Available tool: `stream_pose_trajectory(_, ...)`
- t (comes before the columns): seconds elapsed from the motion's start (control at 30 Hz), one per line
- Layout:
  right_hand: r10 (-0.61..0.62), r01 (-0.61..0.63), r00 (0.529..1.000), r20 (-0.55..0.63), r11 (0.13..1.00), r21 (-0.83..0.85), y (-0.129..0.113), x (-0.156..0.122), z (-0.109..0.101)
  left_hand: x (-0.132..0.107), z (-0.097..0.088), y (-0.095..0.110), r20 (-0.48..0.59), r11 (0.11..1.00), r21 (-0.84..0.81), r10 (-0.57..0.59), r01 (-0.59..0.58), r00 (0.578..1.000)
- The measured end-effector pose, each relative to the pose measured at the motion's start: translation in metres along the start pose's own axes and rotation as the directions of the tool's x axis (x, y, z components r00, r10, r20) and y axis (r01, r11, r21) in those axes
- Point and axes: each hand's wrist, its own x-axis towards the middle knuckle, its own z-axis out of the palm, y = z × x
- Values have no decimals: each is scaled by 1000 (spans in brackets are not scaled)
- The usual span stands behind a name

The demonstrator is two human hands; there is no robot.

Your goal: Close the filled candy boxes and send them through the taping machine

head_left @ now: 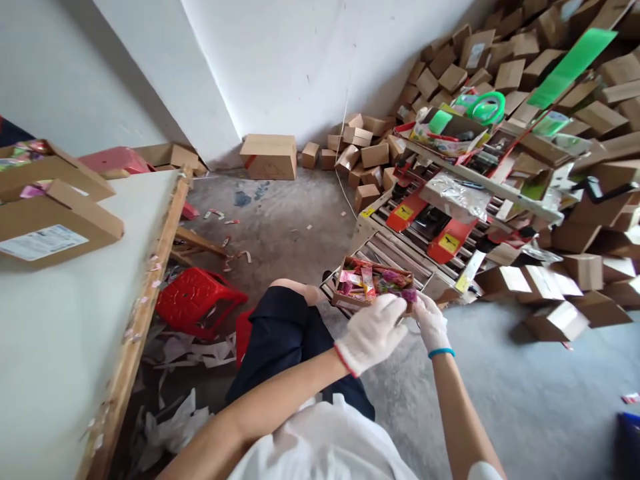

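A small open cardboard box (345, 301) full of small wrapped sweets in pink, red and purple wrappers (369, 283) sits at the near end of a roller conveyor. My left hand (373, 332), in a white knit glove with a red cuff, is at the box's near side, thumb apart from the stretched fingers; it is slightly blurred. At the right front corner, my right hand (431, 325), gloved in white with a blue cuff, has its fingers closed on the box's edge. Its fingertips are partly hidden.
The roller conveyor (383, 253) leads into a taping machine (450, 240) with green tape (487, 108) on top. Beyond lie heaped cartons (453, 77). On the left are a table (125, 213) with open boxes (65, 227), a red stool (200, 300) and scrap paper (175, 427).
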Motion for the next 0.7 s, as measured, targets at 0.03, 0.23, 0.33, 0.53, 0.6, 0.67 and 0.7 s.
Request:
stream_pose_trajectory(0.03, 17, -18, 1000, 10, 996, 83, 0, -5, -6, -8, -8, -16, -65, 1000, 17, 16, -14, 998)
stream_pose_trajectory(0.23, -271, 282, 935, 227, 959, -20, -38, -24, -7, -3, -39, -110, -81, 997, 25, -65, 67, 995)
stream_pose_trajectory(0.33, -360, 560, 792, 493, 750, -352, -62, -21, 9, 14, -40, -124, 132, 996, -3, 83, -84, 988)
stream_pose_trajectory(0.53, -206, 677, 705, 679, 481, -557, -86, 10, 37, 38, -38, -126, 263, 1000, -31, 10, -2, 965)
stream_pose_trajectory(0.6, -137, 618, 755, 641, 475, -626, -90, 19, 47, 41, -28, -125, 209, 994, -13, -102, 107, 973)
stream_pose_trajectory(0.67, -114, 530, 825, 554, 496, -687, -88, 21, 53, 40, -14, -125, 20, 973, 4, -229, 229, 973)
stream_pose_trajectory(0.7, -138, 503, 846, 514, 524, -687, -84, 19, 55, 39, -7, -126, -102, 955, -8, -296, 297, 950)
